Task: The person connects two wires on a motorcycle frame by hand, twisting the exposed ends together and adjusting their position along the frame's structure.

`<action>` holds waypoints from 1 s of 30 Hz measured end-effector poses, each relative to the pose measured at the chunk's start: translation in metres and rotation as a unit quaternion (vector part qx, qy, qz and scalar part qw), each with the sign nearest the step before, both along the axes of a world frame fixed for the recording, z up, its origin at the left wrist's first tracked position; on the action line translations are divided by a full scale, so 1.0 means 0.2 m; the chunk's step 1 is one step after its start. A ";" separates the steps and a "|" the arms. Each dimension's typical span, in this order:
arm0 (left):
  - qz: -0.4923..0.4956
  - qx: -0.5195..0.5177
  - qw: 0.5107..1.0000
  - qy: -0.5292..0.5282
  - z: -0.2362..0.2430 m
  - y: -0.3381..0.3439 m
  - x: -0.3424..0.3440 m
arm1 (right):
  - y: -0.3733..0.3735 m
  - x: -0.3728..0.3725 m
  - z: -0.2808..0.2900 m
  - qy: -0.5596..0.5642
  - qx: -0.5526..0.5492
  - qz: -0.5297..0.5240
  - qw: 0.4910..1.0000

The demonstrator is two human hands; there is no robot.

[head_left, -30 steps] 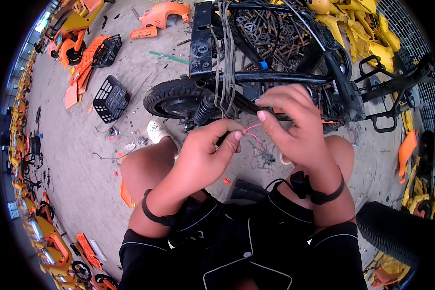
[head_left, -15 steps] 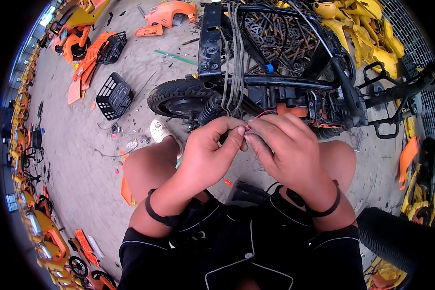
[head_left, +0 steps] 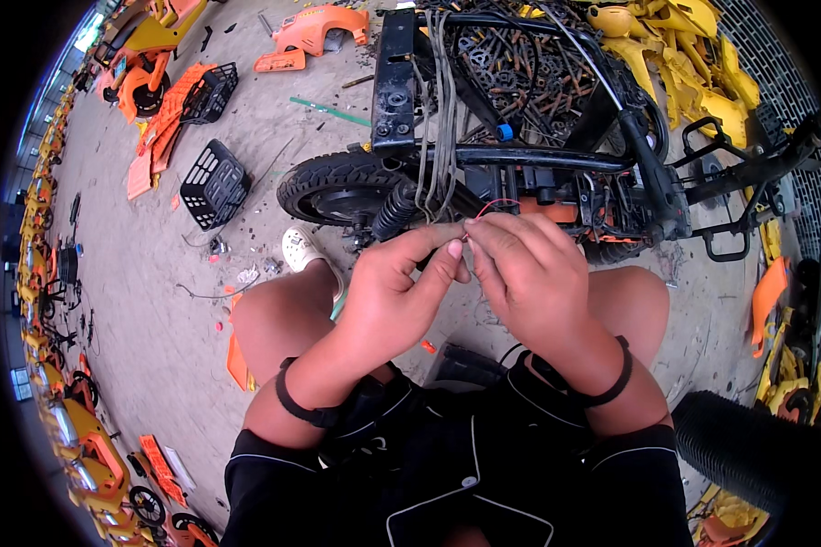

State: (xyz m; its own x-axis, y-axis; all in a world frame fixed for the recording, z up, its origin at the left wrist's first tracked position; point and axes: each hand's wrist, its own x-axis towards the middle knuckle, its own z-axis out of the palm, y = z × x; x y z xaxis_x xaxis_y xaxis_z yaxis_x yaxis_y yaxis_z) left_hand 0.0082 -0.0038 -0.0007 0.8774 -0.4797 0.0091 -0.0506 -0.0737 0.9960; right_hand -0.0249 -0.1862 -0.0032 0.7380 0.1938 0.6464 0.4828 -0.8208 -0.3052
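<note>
Both my hands meet in front of a stripped black scooter frame (head_left: 547, 157), fingertips pinched together. A thin red wire (head_left: 494, 202) runs from between the fingers over toward the frame. My left hand (head_left: 400, 290) pinches the wire's end with thumb and forefinger. Right beside it, my right hand (head_left: 536, 281) is closed on the same wire, its thumb tip almost touching the left one. The exact joint of the wire is hidden by the fingertips. Behind the hands, grey cables (head_left: 442, 118) hang looped over the frame, above a black coil shock absorber (head_left: 395, 211) and the tyre (head_left: 333, 187).
Beyond the frame lies a heap of rusty metal parts (head_left: 529, 77), with yellow body panels (head_left: 680, 64) at the far right. A black basket (head_left: 214, 185) and an orange fender (head_left: 319, 32) lie on the floor at left. A black ribbed object (head_left: 730, 447) stands at lower right.
My right hand has shifted slightly to the left and its fingers have closed in a little on the wire. The left hand has stayed nearly still.
</note>
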 end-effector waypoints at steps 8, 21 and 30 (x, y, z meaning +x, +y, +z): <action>0.026 0.055 0.998 -0.033 -0.02 0.01 -0.01 | 0.03 -0.01 0.01 -0.053 -0.059 -0.017 0.997; 0.034 -0.014 0.999 -0.041 -0.02 0.02 -0.02 | 0.07 0.02 -0.01 0.045 0.210 0.005 0.977; 0.030 0.013 0.996 -0.083 -0.01 0.01 -0.02 | 0.05 0.02 -0.02 0.064 0.251 -0.014 0.966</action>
